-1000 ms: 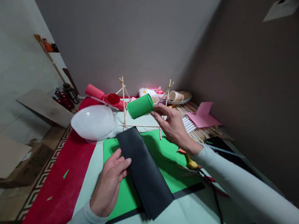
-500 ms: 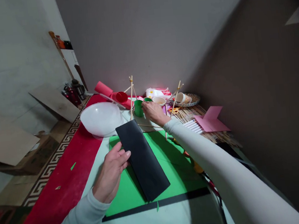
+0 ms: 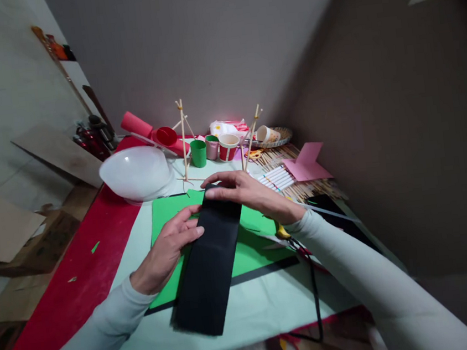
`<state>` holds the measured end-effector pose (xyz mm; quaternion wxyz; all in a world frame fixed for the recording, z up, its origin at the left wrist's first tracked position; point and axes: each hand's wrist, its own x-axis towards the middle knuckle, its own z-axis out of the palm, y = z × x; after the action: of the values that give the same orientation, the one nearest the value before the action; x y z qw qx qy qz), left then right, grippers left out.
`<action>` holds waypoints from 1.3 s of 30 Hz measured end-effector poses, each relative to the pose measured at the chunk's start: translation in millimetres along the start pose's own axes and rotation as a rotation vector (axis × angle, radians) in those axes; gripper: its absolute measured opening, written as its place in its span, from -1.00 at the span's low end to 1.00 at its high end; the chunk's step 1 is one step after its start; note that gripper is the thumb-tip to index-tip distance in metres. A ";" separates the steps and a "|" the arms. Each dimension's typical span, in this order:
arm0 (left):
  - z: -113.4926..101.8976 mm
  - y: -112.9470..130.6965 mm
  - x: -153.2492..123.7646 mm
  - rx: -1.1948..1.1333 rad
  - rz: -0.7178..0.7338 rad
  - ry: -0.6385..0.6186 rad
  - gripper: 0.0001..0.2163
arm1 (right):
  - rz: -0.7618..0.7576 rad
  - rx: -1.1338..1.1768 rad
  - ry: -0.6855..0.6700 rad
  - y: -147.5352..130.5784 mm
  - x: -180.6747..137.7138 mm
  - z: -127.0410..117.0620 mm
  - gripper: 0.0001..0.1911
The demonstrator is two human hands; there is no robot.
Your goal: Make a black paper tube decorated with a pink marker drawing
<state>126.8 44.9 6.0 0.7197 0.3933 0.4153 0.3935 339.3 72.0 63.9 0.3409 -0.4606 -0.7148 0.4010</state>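
A long strip of black paper (image 3: 212, 266), which looks folded, slants over the work surface with its near end toward me. My left hand (image 3: 164, 252) is closed on its left edge, the thumb on top and some fingers behind. At the far end, my right hand (image 3: 256, 197) grips the strip, thumb on the near face and fingers over the top edge. Under both hands lies a green sheet (image 3: 263, 258) with a black border. Yellow-handled scissors (image 3: 282, 232) lie by my right wrist, partly covered by the forearm.
Green (image 3: 198, 154) and red-and-white cups (image 3: 229, 147) stand behind, between stick frames (image 3: 184, 141). A white translucent bowl (image 3: 135, 174) is at left. Markers (image 3: 278, 178), folded pink paper (image 3: 308, 162) and a basket (image 3: 283, 137) sit at right.
My right hand has come back from the green cup and taken hold of the black paper's far end. The paper has turned, its near end swinging left. The view has shifted.
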 end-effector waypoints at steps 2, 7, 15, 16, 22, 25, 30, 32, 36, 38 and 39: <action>0.7 2.0 -0.8 0.044 -0.014 -0.107 -0.55 | 0.033 0.185 0.076 6.7 -15.1 7.5 -0.66; -8.0 6.6 4.8 0.428 0.080 -0.171 -0.77 | 0.047 0.371 0.441 42.5 -39.2 11.4 -0.72; -23.7 24.2 14.5 0.423 0.317 0.109 -0.83 | 0.085 0.419 0.593 58.2 -63.0 7.6 -0.67; -24.6 26.8 14.8 0.373 0.353 0.159 -0.83 | 0.085 0.407 0.606 57.8 -64.3 7.9 -0.68; -13.5 23.0 15.9 0.048 0.382 0.190 -0.71 | 0.048 0.365 0.735 61.0 -69.5 20.4 -0.71; -4.2 16.7 20.2 -0.114 0.353 0.186 -0.65 | 0.062 0.387 0.666 60.8 -72.1 26.3 -0.69; -7.1 21.2 28.7 -0.196 0.405 0.223 -0.68 | 0.091 0.347 0.274 50.4 -76.3 24.0 -0.71; -6.9 22.7 27.9 -0.222 0.405 0.216 -0.71 | 0.080 0.318 0.142 45.4 -77.5 26.3 -0.71; 9.7 11.5 18.3 -0.286 0.384 0.171 -0.75 | 0.073 0.274 0.130 39.0 -80.8 43.1 -0.61; 21.3 0.5 12.2 -0.330 0.275 0.084 -0.78 | 0.074 0.279 0.165 38.0 -82.8 52.7 -0.61; 26.2 -4.9 9.6 -0.357 0.214 0.035 -0.79 | 0.075 0.293 0.174 37.9 -83.8 56.7 -0.62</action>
<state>155.0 45.3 7.9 0.7246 0.2945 0.3074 0.5420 334.2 -11.2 -4.9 0.4499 -0.4650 -0.5988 0.4720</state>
